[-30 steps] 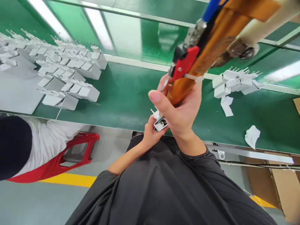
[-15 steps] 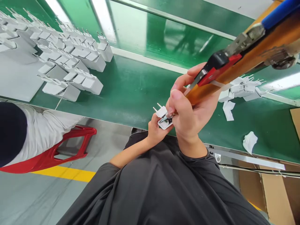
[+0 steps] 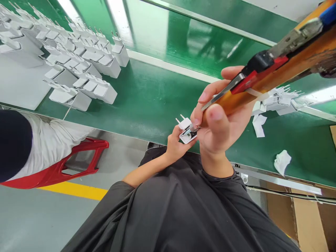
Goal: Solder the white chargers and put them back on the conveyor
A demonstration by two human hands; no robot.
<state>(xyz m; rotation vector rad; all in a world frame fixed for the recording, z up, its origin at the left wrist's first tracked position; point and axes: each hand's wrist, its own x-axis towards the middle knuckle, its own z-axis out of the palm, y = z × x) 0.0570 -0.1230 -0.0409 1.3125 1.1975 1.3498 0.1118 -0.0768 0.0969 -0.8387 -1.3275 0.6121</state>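
My left hand (image 3: 175,144) grips a small white plug adapter (image 3: 186,130) with two prongs, held just over the near edge of the green conveyor belt (image 3: 147,101). My right hand (image 3: 219,123) is wrapped round a long orange tool (image 3: 265,78) with a red and black trigger part and a metal lever. The tool's tip touches the open face of the adapter. The tool's body runs up to the top right corner, out of view.
Rows of white adapters (image 3: 78,66) stand on the belt at the far left. A smaller pile of adapters (image 3: 278,99) and white scraps (image 3: 282,161) lie at the right. A seated person in white trousers (image 3: 39,147) on a red stool (image 3: 65,168) is at my left. Cardboard (image 3: 309,220) lies at lower right.
My right hand has tilted the tool lower and flatter, its tip brought down onto the adapter. The view has shifted slightly; my left hand keeps hold of the adapter.
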